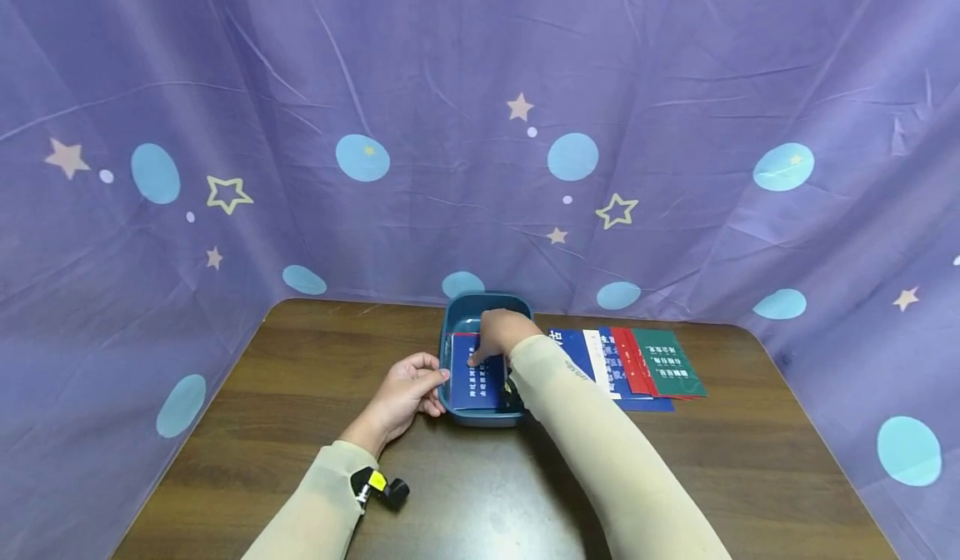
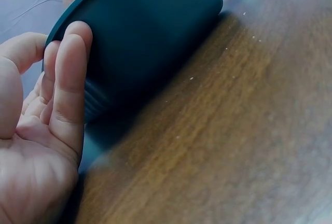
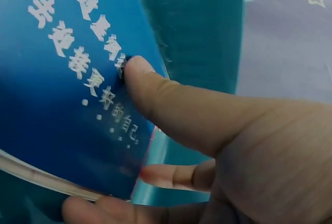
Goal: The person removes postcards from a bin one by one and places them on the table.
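A dark teal plastic bin [image 1: 487, 420] stands on the table, and blue cards with white Chinese characters [image 1: 465, 381] lie inside it. With thumb and fingers on either side of the rim, my left hand [image 1: 405, 393] grips the bin's left wall. The left wrist view shows that hand [image 2: 46, 125] against the bin's outer side [image 2: 150, 32]. My right hand [image 1: 504, 333] reaches into the bin. Seen from the right wrist, its thumb [image 3: 161, 94] presses the top blue card [image 3: 57, 115], while its other fingers hold the edges of the stack.
Right of the bin, several overlapping cards lie on the wooden table [image 1: 300, 393]: blue ones [image 1: 573, 345], a red one [image 1: 632, 360] and a green one [image 1: 667, 362]. A purple curtain with stars [image 1: 450, 60] hangs behind the table and along its sides.
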